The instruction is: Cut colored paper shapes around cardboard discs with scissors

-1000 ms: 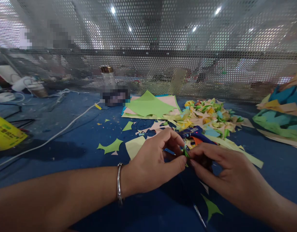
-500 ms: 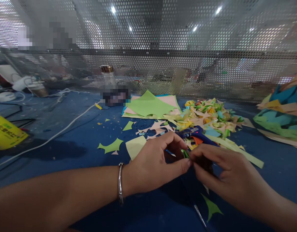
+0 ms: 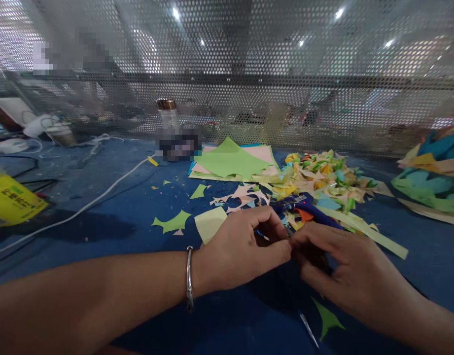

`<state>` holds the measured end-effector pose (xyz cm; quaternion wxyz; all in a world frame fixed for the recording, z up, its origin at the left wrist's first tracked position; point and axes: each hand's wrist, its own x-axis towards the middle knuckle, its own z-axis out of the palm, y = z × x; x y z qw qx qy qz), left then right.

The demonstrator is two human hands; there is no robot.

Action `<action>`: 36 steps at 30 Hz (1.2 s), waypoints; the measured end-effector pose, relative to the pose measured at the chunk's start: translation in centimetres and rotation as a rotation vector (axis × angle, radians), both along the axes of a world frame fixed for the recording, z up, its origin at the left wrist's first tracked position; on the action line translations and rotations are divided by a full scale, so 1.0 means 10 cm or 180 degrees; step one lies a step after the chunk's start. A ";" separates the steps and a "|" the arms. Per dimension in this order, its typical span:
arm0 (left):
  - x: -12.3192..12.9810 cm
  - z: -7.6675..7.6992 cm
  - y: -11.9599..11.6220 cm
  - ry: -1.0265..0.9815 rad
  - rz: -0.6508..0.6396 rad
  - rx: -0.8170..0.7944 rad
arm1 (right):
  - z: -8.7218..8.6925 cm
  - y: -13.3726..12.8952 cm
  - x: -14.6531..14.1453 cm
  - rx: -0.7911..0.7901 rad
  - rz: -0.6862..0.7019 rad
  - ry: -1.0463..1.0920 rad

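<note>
My left hand (image 3: 245,249), with a silver bangle at the wrist, is closed, thumb and index finger pinched. Its fingertips meet those of my right hand (image 3: 345,266), also closed in a pinch. The small green paper piece between them is now hidden behind the fingers. Just beyond my hands lies a dark blue tool with a red light (image 3: 298,201), shaped like a glue gun. A pale yellow-green paper square (image 3: 209,223) lies beside my left hand. Below my right hand are a green paper scrap (image 3: 327,318) and a thin metal rod (image 3: 308,329).
Stacked paper sheets (image 3: 230,159) and a heap of small folded paper pieces (image 3: 326,175) lie behind. Layered paper work (image 3: 430,182) stands at right. A white cable (image 3: 101,197), yellow packet (image 3: 16,202) and lidded bottle (image 3: 168,116) are at left. Perforated metal panel (image 3: 227,49) closes the back.
The fingertips have drawn closer together, and the green paper piece seen between them before is now covered. The whole view has shifted slightly.
</note>
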<state>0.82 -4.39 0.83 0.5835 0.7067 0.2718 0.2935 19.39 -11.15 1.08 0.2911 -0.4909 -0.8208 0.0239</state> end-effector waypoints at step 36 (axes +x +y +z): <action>-0.02 0.06 -0.02 0.0354 -0.0021 0.0351 | -0.02 0.01 0.00 0.0044 -0.0026 -0.0066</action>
